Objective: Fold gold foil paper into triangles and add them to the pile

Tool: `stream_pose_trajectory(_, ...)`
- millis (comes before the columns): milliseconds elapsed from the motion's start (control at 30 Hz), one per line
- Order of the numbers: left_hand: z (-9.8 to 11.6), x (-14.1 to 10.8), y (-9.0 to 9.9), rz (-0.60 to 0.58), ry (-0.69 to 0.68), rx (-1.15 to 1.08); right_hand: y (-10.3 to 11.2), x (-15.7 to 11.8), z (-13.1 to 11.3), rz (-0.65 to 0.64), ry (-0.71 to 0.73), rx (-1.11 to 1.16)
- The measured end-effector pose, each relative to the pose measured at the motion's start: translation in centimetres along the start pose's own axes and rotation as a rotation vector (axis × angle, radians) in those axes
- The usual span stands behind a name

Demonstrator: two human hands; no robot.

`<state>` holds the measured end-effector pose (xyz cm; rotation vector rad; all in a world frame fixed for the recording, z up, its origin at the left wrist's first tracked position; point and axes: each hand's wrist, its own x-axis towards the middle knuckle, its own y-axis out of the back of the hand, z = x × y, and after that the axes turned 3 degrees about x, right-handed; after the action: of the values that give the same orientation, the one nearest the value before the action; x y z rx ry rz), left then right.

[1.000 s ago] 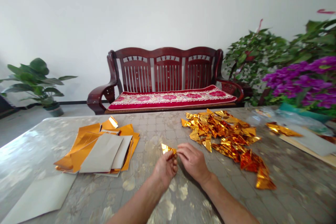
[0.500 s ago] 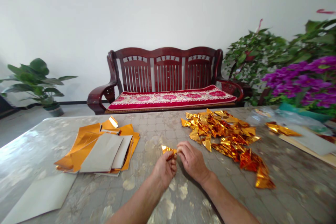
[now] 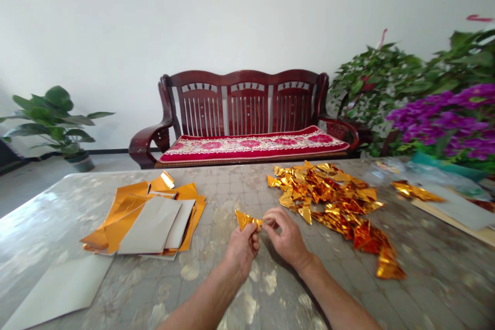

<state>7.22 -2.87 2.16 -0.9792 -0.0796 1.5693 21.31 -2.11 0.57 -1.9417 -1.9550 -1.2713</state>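
Observation:
Between my hands, just above the table, is a small folded piece of gold foil paper point(image 3: 245, 218) with a pointed end sticking out to the left. My left hand point(image 3: 243, 250) is closed on it, thumb on top. The fingers of my right hand point(image 3: 285, 234) pinch its right end. To the right lies a heap of folded gold foil pieces point(image 3: 325, 185), trailing toward the front right. On the left sits a loose stack of foil sheets point(image 3: 127, 206), some with the gold face up, others showing their pale backs point(image 3: 151, 224).
A single pale sheet point(image 3: 64, 289) lies at the table's front left. At the right are more foil point(image 3: 417, 192), flat pale sheets point(image 3: 456, 209), clear plastic and purple flowers point(image 3: 444, 118). A wooden bench point(image 3: 247, 103) stands behind the patterned table point(image 3: 220, 185).
The foil piece now shows more of its pointed left end above my left hand. My left thumb has shifted, and my right hand has moved slightly right.

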Motion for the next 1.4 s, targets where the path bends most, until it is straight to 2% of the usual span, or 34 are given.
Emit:
stream_pose_trajectory(233, -0.5, 0.4, 0.3, -0.024, -0.072, 0.099, -0.6, 0.1, 0.3, 0.029, -0.093, 0.091)
stream_pose_trajectory(467, -1.0, 0.8, 0.8, -0.082, -0.343, 0.348, -1.2, 0.0, -0.2, 0.068, -0.317, 0.297)
stream_pose_trajectory(667, -1.4, 1.3, 1.0, -0.084, -0.425, 0.452, -1.4, 0.2, 0.0, 0.116, -0.458, 0.476)
stream_pose_trajectory(1133, -1.6, 1.1, 1.1, -0.093, -0.386, 0.57, -1.1, 0.4, -0.3, 0.061, -0.492, 0.629)
stream_pose_trajectory(1400, -1.2, 1.2, 1.3, -0.103, -0.365, 0.574, -1.3, 0.5, -0.6, 0.085, -0.468, 0.519)
